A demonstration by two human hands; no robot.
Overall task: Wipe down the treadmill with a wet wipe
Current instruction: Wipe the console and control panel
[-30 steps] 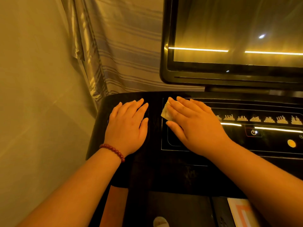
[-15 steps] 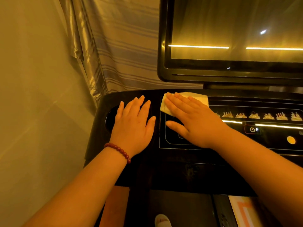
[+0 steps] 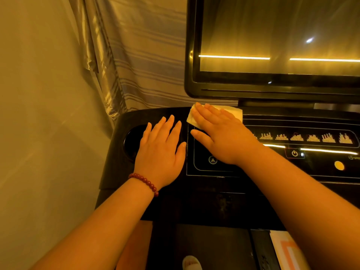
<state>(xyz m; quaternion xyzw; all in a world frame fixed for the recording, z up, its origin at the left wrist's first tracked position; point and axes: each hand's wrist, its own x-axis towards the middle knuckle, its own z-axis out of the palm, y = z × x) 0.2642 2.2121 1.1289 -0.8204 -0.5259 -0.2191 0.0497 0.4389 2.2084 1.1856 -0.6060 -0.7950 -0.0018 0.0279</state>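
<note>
right hand [image 3: 224,139] wipes the treadmill [image 3: 214,201]
flat fingers [image 3: 202,114] press the wet wipe [image 3: 235,113]; left hand [image 3: 161,151] lies flat, fingers apart. best to press evenly.

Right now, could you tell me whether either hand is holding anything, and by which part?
Neither grips anything. The right hand presses the wet wipe flat on the console with straight fingers; the left hand rests empty.

Left hand [image 3: 159,151] and right hand [image 3: 220,133] lie flat, palms down, fingers straight (thumbs close together), forearms extended forward.
</note>
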